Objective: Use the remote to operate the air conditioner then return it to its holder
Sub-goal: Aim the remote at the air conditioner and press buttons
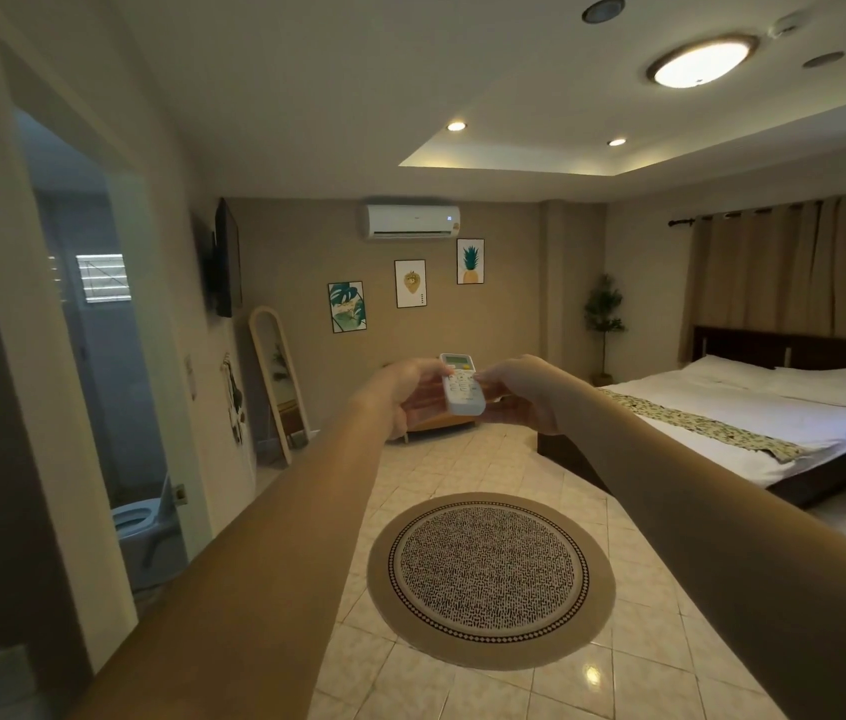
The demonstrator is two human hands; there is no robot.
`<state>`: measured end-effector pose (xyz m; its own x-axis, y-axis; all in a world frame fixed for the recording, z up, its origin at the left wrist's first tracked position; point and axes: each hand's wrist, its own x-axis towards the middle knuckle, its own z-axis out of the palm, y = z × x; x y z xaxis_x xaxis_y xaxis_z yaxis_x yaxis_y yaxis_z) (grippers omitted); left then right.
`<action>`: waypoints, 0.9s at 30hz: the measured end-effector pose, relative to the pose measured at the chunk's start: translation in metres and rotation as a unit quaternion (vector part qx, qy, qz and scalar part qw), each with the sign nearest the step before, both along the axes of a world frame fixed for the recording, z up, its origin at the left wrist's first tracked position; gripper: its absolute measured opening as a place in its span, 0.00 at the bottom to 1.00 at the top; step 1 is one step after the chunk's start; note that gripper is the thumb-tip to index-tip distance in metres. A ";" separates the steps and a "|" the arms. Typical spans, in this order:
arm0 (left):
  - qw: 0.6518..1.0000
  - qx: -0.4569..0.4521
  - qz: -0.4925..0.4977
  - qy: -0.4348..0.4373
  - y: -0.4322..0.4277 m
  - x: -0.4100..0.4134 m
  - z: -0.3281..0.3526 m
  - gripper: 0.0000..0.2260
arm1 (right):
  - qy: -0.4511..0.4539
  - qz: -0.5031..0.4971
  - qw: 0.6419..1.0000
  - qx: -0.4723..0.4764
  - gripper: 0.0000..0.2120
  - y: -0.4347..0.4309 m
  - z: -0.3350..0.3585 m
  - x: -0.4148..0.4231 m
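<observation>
A white remote with a small screen and rows of buttons is held out at arm's length, its top end aimed at the far wall. My left hand grips it from the left and below. My right hand holds its right side, with the thumb resting on the buttons. The white air conditioner hangs high on the far wall above three framed pictures, with a small lit display on its right part. No remote holder shows in the head view.
A round patterned rug lies on the tiled floor. A bed with white sheets fills the right side. An open bathroom doorway and a leaning mirror are at the left. A wall-mounted TV hangs on the left wall.
</observation>
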<state>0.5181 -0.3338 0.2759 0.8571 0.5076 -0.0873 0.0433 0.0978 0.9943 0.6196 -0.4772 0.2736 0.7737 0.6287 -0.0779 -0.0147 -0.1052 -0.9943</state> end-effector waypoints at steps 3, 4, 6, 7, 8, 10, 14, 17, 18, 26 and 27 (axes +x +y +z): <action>1.000 -0.001 -0.015 -0.010 0.000 0.000 -0.001 0.03 | -0.005 -0.004 1.000 0.003 0.11 0.000 0.001 0.002; 1.000 0.001 -0.017 -0.013 0.000 -0.001 -0.001 0.04 | -0.008 -0.005 1.000 0.003 0.11 -0.001 0.001 0.003; 1.000 0.010 -0.018 -0.021 0.003 0.000 -0.003 0.07 | -0.017 -0.001 1.000 0.007 0.10 -0.002 0.000 0.003; 0.999 0.015 -0.020 -0.026 0.004 0.000 -0.003 0.08 | -0.026 0.002 1.000 0.009 0.09 -0.003 -0.001 0.004; 0.999 0.019 -0.024 -0.034 0.005 0.000 -0.004 0.09 | -0.038 0.006 0.999 0.011 0.09 -0.003 -0.002 0.005; 0.997 0.029 -0.035 -0.056 0.007 -0.001 -0.006 0.07 | -0.069 0.012 0.997 0.018 0.10 -0.004 -0.006 0.008; 0.992 0.064 -0.052 -0.092 0.013 0.000 -0.014 0.07 | -0.139 0.016 0.990 0.027 0.08 -0.006 -0.014 0.009; 0.990 0.071 -0.055 -0.106 0.013 0.000 -0.022 0.08 | -0.196 0.004 0.980 0.016 0.10 -0.007 -0.021 0.011; 0.990 0.071 -0.055 -0.113 0.013 0.001 -0.024 0.10 | -0.209 0.000 0.978 0.015 0.10 -0.007 -0.023 0.011; 0.979 0.125 -0.060 -0.151 0.012 0.004 -0.031 0.15 | -0.227 -0.012 0.972 0.054 0.07 -0.009 -0.034 0.019; 0.978 0.131 -0.060 -0.153 0.012 0.004 -0.031 0.15 | -0.225 -0.013 0.973 0.057 0.08 -0.009 -0.035 0.020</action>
